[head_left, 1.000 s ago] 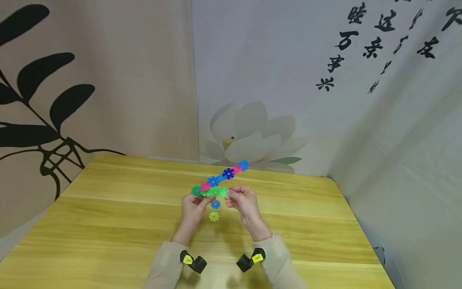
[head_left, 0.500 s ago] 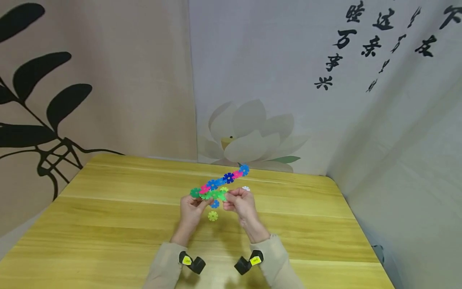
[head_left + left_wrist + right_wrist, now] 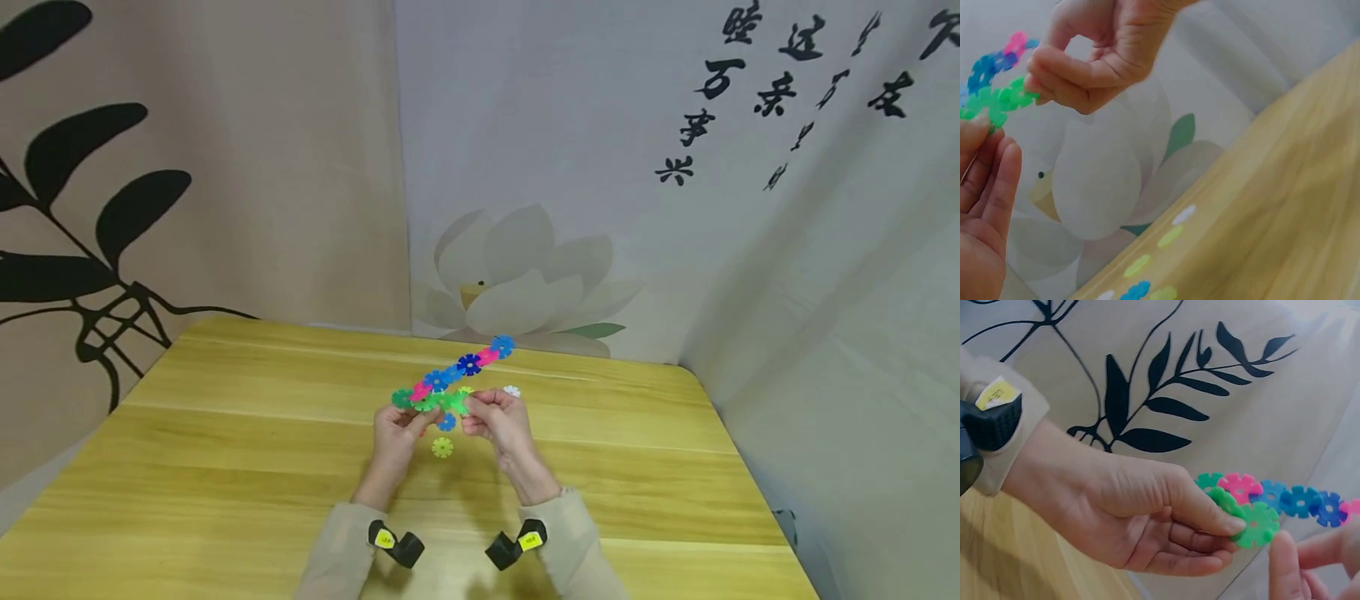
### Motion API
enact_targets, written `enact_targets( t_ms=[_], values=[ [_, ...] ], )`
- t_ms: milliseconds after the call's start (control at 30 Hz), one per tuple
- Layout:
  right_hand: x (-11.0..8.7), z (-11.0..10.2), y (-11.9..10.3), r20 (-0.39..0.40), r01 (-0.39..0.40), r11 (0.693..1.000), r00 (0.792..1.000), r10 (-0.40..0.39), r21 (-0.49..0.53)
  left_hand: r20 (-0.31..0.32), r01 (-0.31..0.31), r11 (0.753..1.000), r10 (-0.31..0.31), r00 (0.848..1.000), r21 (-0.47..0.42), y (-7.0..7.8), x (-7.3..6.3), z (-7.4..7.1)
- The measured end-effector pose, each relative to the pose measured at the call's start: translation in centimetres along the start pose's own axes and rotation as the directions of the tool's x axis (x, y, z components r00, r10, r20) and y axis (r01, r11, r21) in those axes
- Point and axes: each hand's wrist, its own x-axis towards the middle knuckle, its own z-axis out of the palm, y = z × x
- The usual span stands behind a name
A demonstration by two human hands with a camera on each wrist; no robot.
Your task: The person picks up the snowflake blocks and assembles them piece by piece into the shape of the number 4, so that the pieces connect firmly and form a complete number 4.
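Note:
A chain of interlocked snowflake discs (image 3: 469,364), blue and pink with green ones at its near end, is held above the table, slanting up toward the far right. My left hand (image 3: 394,437) pinches a green disc (image 3: 1255,525) between thumb and fingers. From the other side, my right hand (image 3: 505,423) pinches the end of the bright green discs (image 3: 1016,95) with thumb and fingertips. Green discs bridge the two hands. In the right wrist view, the blue and pink discs (image 3: 1240,487) run off behind the left hand. Fingers hide part of the green joints.
Loose discs lie on the wooden table (image 3: 637,467): a yellow one (image 3: 442,447), a blue one (image 3: 447,422) and a white one (image 3: 512,391) among several. A printed cloth (image 3: 540,167) hangs behind the table's far edge.
Both hands stay nearly in place, still pinching the green discs. The chain's far end dipped, then rose slightly and shifted left. The white loose disc came into view beside the right hand.

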Motion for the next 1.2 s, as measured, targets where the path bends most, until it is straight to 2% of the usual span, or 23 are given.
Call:
enact_targets(
  t_ms=[100,167,400,567,700,933,1100,1200],
  values=[
    [0.0,0.1,0.0,0.037,-0.005,0.999,0.999,0.003,0.039,0.002,0.034,0.997,-0.034,0.999,-0.063,0.1,0.1,-0.1],
    [-0.1,0.2,-0.1,0.050,-0.007,0.999,0.999,0.004,0.048,0.012,0.033,0.995,-0.032,0.999,-0.089,0.2,0.2,-0.1],
    [-0.4,0.1,-0.4,0.097,-0.052,0.995,0.994,0.044,0.081,0.012,0.009,0.995,-0.008,1.000,-0.094,0.5,0.3,0.2],
    [-0.5,-0.3,-0.4,0.206,-0.116,0.990,0.974,0.098,0.074,-0.014,0.001,0.994,-0.002,1.000,-0.112,0.8,0.2,0.6],
    [-0.6,-0.5,-0.3,0.257,-0.126,0.991,0.960,0.113,0.035,-0.021,-0.003,0.991,0.000,1.000,-0.137,1.0,0.1,0.7],
    [-1.0,-0.3,-0.4,0.232,-0.121,0.992,0.965,0.126,-0.037,0.005,-0.036,0.999,0.036,0.999,-0.029,1.3,0.0,0.4],
    [-1.0,-0.4,-0.5,0.212,-0.113,0.990,0.969,0.128,-0.082,0.067,-0.073,0.997,0.074,0.995,-0.018,1.3,0.0,0.2],
    [-1.0,-0.7,-0.6,0.217,-0.115,0.988,0.967,0.134,-0.101,0.061,-0.053,0.999,0.054,0.997,-0.012,1.2,-0.2,0.4]
  ],
)
